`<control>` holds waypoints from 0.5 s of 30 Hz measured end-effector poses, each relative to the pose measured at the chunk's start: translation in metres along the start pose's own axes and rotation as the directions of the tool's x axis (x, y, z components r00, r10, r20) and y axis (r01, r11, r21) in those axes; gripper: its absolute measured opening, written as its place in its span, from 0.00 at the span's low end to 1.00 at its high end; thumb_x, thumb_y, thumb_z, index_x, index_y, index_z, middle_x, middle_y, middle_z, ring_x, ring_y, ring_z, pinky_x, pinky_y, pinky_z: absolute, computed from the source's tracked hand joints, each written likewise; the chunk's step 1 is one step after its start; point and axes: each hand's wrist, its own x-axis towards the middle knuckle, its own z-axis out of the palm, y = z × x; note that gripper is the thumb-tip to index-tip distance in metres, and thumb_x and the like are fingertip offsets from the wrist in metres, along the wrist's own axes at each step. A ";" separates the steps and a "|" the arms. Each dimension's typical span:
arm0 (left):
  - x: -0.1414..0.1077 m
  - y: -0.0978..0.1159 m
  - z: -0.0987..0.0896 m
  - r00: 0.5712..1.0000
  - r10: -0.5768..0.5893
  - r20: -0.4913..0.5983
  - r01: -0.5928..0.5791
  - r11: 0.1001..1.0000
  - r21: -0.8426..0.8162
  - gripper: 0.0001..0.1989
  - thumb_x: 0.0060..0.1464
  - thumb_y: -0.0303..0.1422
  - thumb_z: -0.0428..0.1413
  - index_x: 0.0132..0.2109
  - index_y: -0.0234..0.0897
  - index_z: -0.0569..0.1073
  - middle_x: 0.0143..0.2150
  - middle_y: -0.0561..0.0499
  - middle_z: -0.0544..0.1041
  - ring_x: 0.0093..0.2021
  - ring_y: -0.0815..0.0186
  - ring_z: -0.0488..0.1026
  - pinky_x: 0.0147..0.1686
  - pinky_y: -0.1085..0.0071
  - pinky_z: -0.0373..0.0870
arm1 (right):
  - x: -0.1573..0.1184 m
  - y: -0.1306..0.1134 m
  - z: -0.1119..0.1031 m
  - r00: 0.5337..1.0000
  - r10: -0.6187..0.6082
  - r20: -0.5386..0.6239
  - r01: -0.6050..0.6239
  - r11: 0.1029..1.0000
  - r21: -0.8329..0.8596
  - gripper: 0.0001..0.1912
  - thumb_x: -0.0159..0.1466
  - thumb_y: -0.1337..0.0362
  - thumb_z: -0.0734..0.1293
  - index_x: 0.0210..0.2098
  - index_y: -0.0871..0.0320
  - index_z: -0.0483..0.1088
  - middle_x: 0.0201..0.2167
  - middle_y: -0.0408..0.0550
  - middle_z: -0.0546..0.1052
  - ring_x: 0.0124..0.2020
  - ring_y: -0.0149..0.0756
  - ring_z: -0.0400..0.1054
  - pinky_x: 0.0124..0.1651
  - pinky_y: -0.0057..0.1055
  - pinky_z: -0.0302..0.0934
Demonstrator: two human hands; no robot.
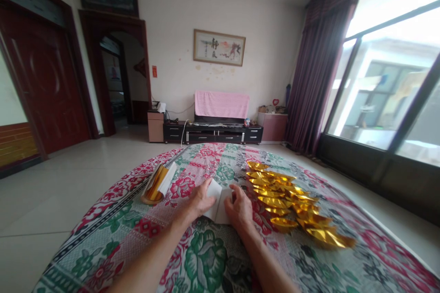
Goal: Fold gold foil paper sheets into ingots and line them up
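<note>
A white sheet of paper (217, 213) with a crease down its middle lies just over the table in front of me. My left hand (200, 200) grips its left edge, the thumb on top and the fingers partly hidden beneath. On the right half, my right hand (239, 206) is closed with curled fingers holding that side. To the right sit several shiny gold paper ingots (283, 224), boat-shaped and lined up in overlapping rows. Left of my hands is a curled stack of gold-and-white paper sheets (160, 185).
A round table with a flowered cloth (206, 256) spreads beneath everything. Beyond it stand a low black TV cabinet (215, 137) and a television under a pink towel (222, 104). A purple curtain (309, 68) and large window are at right, a dark red door (48, 73) at left.
</note>
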 end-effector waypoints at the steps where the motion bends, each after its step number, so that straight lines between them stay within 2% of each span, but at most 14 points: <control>1: 0.000 -0.001 0.001 1.000 -0.007 -0.008 0.007 0.999 0.041 0.27 0.41 0.28 0.55 0.53 0.39 0.65 0.36 0.50 0.76 0.37 0.65 0.73 0.37 0.75 0.65 | 0.000 0.000 0.000 1.000 -0.007 0.005 0.007 1.000 -0.020 0.21 0.52 0.69 0.59 0.45 0.61 0.69 0.36 0.50 0.75 0.37 0.36 0.69 0.42 0.28 0.60; 5: -0.001 -0.007 0.004 0.995 0.095 -0.035 -0.086 0.977 0.195 0.31 0.43 0.29 0.54 0.58 0.37 0.61 0.45 0.44 0.74 0.44 0.60 0.71 0.45 0.69 0.64 | -0.002 -0.001 0.000 1.000 -0.006 0.020 0.008 0.996 -0.092 0.21 0.52 0.69 0.59 0.45 0.61 0.69 0.40 0.53 0.73 0.40 0.40 0.68 0.43 0.31 0.60; 10: -0.005 -0.010 0.002 0.937 0.341 -0.074 -0.299 0.895 0.332 0.24 0.43 0.27 0.55 0.51 0.39 0.69 0.54 0.45 0.67 0.53 0.57 0.63 0.53 0.62 0.59 | -0.002 -0.002 -0.001 1.000 -0.008 0.007 0.008 0.996 -0.089 0.21 0.53 0.69 0.59 0.47 0.61 0.68 0.41 0.55 0.73 0.40 0.41 0.69 0.42 0.32 0.60; 12: -0.006 -0.009 0.002 0.904 0.426 -0.038 -0.387 0.852 0.353 0.19 0.44 0.26 0.54 0.46 0.39 0.72 0.54 0.45 0.67 0.55 0.57 0.60 0.55 0.61 0.57 | -0.001 -0.001 -0.001 1.000 -0.017 0.002 0.017 0.997 -0.074 0.22 0.53 0.69 0.59 0.47 0.61 0.68 0.41 0.55 0.73 0.40 0.40 0.69 0.42 0.31 0.60; 15: -0.007 -0.005 0.002 0.868 0.493 0.059 -0.479 0.801 0.359 0.12 0.48 0.24 0.51 0.39 0.36 0.75 0.49 0.45 0.71 0.52 0.59 0.62 0.54 0.62 0.59 | -0.001 0.001 -0.001 0.999 -0.035 0.018 0.036 0.998 -0.055 0.22 0.55 0.69 0.57 0.48 0.62 0.67 0.41 0.55 0.73 0.40 0.39 0.69 0.44 0.31 0.59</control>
